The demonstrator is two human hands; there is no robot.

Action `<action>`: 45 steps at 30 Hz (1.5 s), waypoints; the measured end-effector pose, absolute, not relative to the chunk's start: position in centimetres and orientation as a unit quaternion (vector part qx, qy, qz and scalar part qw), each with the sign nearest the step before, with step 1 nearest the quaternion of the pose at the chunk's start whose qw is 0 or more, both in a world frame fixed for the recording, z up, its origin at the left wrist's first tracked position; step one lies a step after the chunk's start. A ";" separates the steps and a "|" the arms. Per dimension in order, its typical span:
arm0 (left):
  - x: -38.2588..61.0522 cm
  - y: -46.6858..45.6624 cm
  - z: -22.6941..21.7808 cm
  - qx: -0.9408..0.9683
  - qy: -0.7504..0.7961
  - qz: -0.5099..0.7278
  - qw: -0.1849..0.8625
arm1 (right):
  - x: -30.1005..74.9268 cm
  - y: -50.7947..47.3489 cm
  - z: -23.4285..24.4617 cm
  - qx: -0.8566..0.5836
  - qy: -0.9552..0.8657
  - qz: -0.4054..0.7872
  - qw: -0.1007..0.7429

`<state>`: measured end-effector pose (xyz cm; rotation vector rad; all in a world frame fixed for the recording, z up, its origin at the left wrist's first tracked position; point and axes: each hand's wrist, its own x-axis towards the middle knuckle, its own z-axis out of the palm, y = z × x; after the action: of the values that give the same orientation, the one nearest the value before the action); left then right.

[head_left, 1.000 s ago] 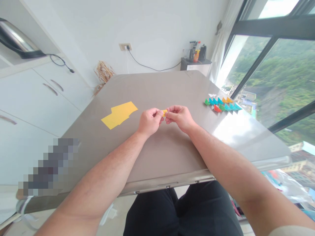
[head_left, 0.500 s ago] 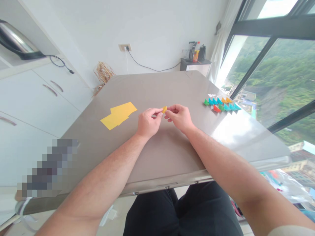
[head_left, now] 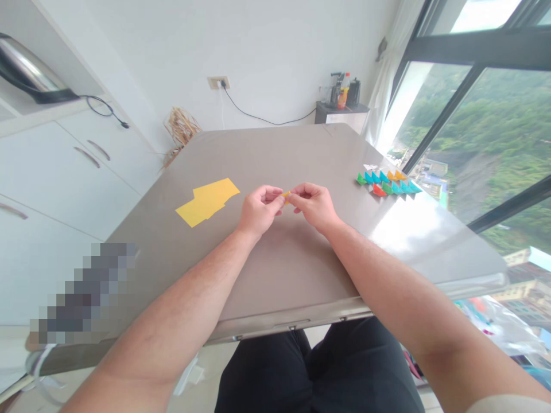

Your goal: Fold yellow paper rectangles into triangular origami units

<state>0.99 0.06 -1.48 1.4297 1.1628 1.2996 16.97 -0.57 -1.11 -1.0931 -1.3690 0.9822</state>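
Note:
A small folded piece of yellow paper [head_left: 287, 197] is pinched between my two hands above the middle of the table. My left hand [head_left: 261, 210] grips its left side between thumb and fingers. On the other side, my right hand [head_left: 315, 206] has thumb and forefinger closed on it. The fingers cover most of the paper, so its exact shape is hidden. Left of my hands lie several flat yellow paper sheets [head_left: 206, 202], overlapping. Two rows of small folded paper boats [head_left: 387, 183] in green, blue, orange and red stand toward the table's right edge.
The grey table [head_left: 275, 155] reaches to the wall. A blurred-out dark object [head_left: 88, 292] lies at its left edge. Beyond the far right corner, a small cabinet [head_left: 343, 113] carries bottles. Dried stalks [head_left: 181, 129] stand behind the far left corner, and a window [head_left: 486, 115] is at right.
My fingers have shifted on the yellow paper, and less of it shows now. My left hand's fingers have moved slightly. The sheets and paper boats stay where they were.

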 end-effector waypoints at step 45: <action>1.4 -0.5 -1.1 0.573 0.455 0.512 0.450 | 17.3 -0.8 -2.1 -0.383 -0.769 0.063 0.507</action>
<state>1.43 -0.54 -1.05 1.4154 1.1248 1.2666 17.28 -0.78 -2.08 -0.9244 -1.8547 0.1517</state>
